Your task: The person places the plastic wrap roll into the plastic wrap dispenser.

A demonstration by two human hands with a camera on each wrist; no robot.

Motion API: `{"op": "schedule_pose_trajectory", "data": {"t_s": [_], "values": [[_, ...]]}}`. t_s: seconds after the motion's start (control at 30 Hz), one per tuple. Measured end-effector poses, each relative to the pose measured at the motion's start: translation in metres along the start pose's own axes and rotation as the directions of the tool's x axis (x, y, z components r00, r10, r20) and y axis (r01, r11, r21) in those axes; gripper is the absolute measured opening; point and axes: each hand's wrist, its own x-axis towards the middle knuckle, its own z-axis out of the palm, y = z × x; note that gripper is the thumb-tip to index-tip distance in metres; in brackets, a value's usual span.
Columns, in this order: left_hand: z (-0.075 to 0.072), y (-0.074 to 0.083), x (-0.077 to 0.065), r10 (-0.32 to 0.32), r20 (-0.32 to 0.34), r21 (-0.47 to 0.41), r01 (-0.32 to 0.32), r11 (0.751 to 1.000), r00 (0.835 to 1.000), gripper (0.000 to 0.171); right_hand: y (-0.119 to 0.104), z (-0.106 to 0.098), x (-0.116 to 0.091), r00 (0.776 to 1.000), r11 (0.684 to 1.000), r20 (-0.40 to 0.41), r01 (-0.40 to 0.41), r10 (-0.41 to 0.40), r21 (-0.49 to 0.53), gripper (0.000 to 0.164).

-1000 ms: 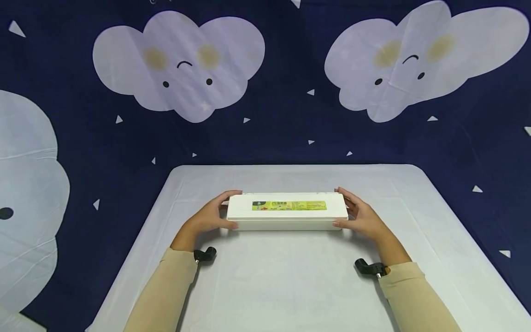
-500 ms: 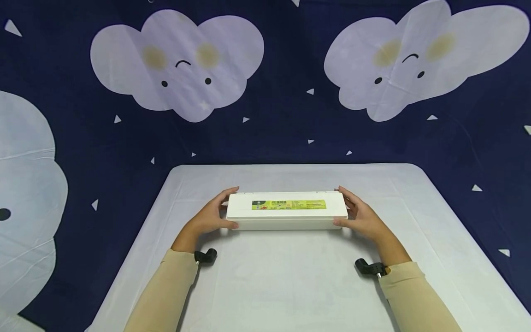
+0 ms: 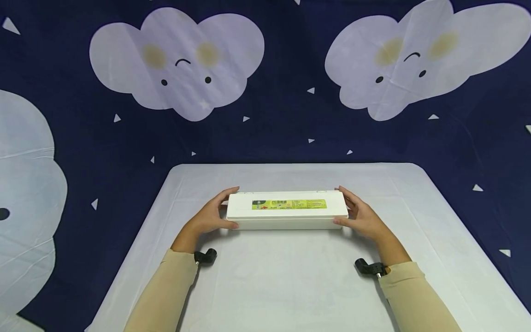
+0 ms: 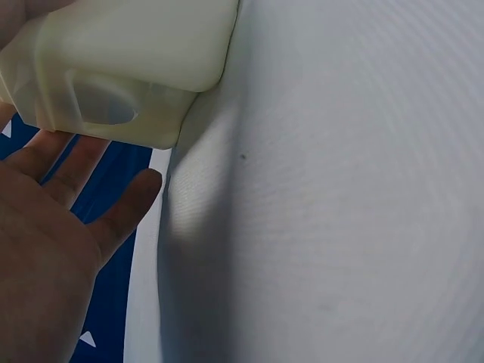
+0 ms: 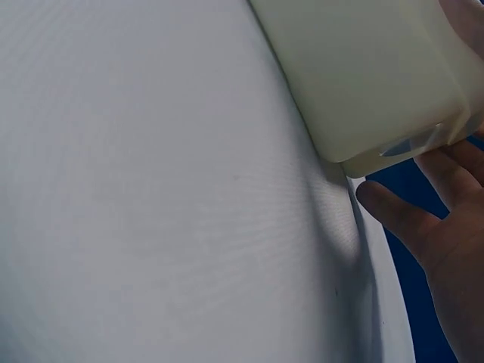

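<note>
A long white cling film box (image 3: 286, 224) lies crosswise on the white-covered table, with a green and yellow label (image 3: 289, 204) on its lid. My left hand (image 3: 207, 216) grips its left end, thumb on the front face and fingers reaching round the back. At the opposite end, my right hand (image 3: 364, 222) holds it the same way. In the left wrist view, the box's end (image 4: 144, 45) shows an oval opening, and some left-hand fingers (image 4: 125, 215) are spread below it. The right wrist view shows the other end (image 5: 363, 83) beside the right hand (image 5: 461, 249).
A white cloth covers the table (image 3: 286, 281), whose rounded far corners meet a dark blue backdrop (image 3: 286, 138) printed with clouds and small triangles. Black wrist-worn devices (image 3: 205, 256) sit at both beige sleeves (image 3: 166, 290).
My left index fingertip has risen slightly from the box's back edge. The box and my right hand stay in place; the head view has tilted very slightly.
</note>
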Motion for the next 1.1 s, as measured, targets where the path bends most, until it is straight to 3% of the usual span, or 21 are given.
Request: {"op": "schedule_pose_trajectory", "data": {"t_s": [0.27, 0.6, 1.1], "values": [[-0.0017, -0.0028, -0.0024, 0.048, -0.022, -0.015, -0.049, 0.999, 0.999, 0.117, 0.002, -0.0004, 0.0004, 1.0, 1.0, -0.002, -0.014, 0.014, 0.015, 0.108], [-0.0031, -0.0077, -0.0023, 0.138, -0.049, -0.007, -0.139, 0.99, 0.989, 0.109, 0.0035, -0.0007, 0.0006, 1.0, 0.998, -0.001, 0.002, -0.002, 0.068, 0.108], [-0.0028, -0.0025, -0.0028, 0.134, -0.064, -0.012, -0.135, 0.991, 0.989, 0.109, 0.0012, 0.0, -0.001, 1.0, 0.999, -0.013, 0.017, -0.016, 0.049, 0.111]]}}
